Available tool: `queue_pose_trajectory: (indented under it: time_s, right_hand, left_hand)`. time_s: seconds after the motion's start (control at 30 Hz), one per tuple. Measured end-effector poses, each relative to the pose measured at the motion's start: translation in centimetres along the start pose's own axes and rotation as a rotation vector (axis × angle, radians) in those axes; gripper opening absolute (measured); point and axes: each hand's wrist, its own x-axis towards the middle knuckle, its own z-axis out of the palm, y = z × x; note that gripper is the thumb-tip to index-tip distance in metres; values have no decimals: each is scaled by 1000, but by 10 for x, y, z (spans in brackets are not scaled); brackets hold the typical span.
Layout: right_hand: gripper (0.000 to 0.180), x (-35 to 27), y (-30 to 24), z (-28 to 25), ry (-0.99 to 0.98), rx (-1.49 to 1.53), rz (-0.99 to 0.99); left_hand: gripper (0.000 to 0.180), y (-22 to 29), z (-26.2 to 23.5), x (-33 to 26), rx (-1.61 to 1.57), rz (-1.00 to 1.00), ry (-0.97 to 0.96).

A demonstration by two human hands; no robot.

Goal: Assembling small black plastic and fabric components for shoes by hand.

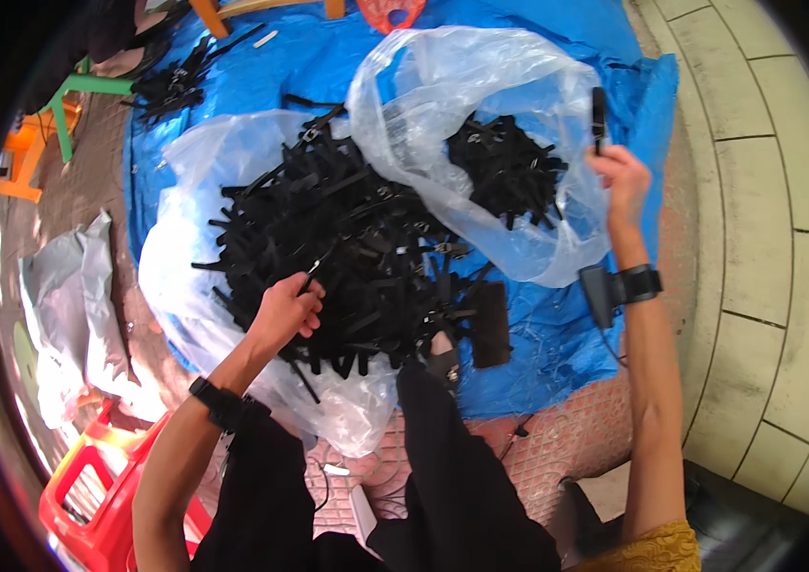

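Observation:
My left hand (292,310) is closed round a slim black-handled tool with a shiny tip (311,275), just above the near left part of a big heap of black straps (328,219). Its exact kind is too small to tell. Held up by my right hand (625,179) is a short black strap (599,119), pinched at its lower end beside the rim of a clear plastic bag (395,153). Inside that bag lies a smaller pile of black straps (507,170). The big heap rests on another clear plastic sheet or bag (175,229), and metal buckles glint among the straps.
A blue tarp (557,334) lies under everything. A dark flat rectangular piece (491,324) sits at the heap's right. More black straps (175,84) lie far left, near another person's foot (123,62). A red plastic stool (104,496) and a grey sheet (75,315) are at the left.

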Motion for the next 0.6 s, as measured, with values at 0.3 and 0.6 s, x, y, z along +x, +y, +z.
queue_pose_trajectory:
  time_s: [0.3,0.6]
  right_hand:
    - [14,-141,-55,115,-691,579,384]
    - [19,-208,-76,192,-578,113,351]
  left_hand:
    - [15,-45,15,6,871,422,83]
    - [20,-71,34,7,1619,766,100]
